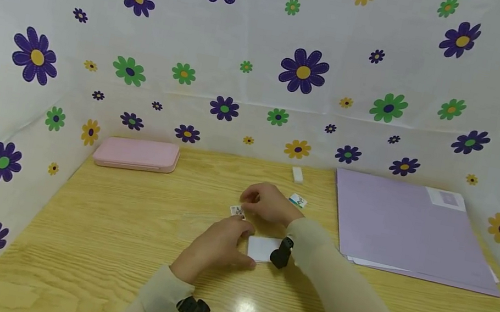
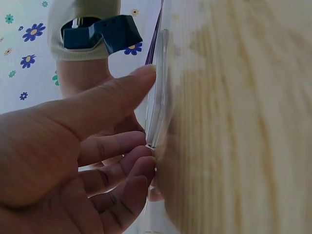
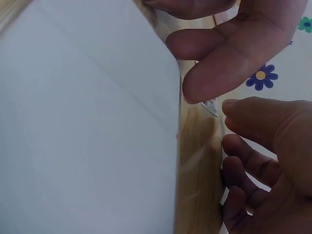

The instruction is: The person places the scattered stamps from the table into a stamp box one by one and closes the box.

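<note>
My left hand [image 1: 222, 243] has its thumb and index finger at the two left corners of a flat white rectangular pad [image 1: 259, 248] on the table; other fingers bend inward in the left wrist view. Past the pad, my right hand [image 1: 269, 203] hovers low, its fingers bent and apart, right beside a small printed card [image 1: 236, 210]. In the right wrist view the card [image 3: 210, 106] shows in the gap between both hands' fingertips, and no firm grip on it is visible. The pad [image 3: 92, 131] fills the left of that view.
Beyond the right hand lie another small printed card [image 1: 298, 201] and a white eraser-like block [image 1: 297, 175]. A pink case [image 1: 137, 153] is at the back left. A large purple folder [image 1: 408, 228] with papers beneath covers the right side. Flowered cloth hangs behind the table [image 1: 104, 242].
</note>
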Action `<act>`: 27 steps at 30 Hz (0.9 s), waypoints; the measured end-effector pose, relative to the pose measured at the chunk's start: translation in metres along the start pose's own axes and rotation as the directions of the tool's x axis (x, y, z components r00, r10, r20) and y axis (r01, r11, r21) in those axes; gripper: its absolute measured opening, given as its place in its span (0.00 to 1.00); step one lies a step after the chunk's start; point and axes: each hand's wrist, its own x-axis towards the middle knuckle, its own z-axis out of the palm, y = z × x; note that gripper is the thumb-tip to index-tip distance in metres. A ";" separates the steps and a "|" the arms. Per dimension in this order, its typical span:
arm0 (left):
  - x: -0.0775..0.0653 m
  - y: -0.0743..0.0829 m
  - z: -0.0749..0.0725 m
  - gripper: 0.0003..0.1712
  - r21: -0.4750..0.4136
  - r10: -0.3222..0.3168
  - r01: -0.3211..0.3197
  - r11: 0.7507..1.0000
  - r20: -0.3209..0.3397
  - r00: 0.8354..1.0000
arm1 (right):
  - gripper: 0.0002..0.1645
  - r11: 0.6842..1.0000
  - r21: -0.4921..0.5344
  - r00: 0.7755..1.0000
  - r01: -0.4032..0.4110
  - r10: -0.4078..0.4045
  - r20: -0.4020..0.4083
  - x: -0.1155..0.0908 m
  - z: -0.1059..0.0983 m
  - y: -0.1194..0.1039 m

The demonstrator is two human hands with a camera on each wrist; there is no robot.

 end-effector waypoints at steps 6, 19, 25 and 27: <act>0.001 0.001 0.002 0.30 0.027 -0.007 0.007 1.000 -0.009 1.000 | 0.07 0.998 -0.055 1.000 0.023 -0.022 0.020 0.001 0.002 -0.001; 0.006 0.006 0.004 0.28 0.028 -0.042 0.042 0.999 -0.006 0.999 | 0.04 0.996 -0.077 0.999 0.032 -0.031 0.008 0.000 0.001 0.003; 0.003 0.007 0.003 0.28 0.035 -0.052 0.052 0.998 0.006 0.999 | 0.04 0.997 -0.064 0.998 0.051 -0.049 0.034 -0.002 0.000 0.002; 0.003 0.008 0.002 0.28 0.037 -0.058 0.058 0.998 0.009 0.998 | 0.04 0.997 -0.064 0.998 0.053 -0.051 0.030 -0.002 0.000 0.002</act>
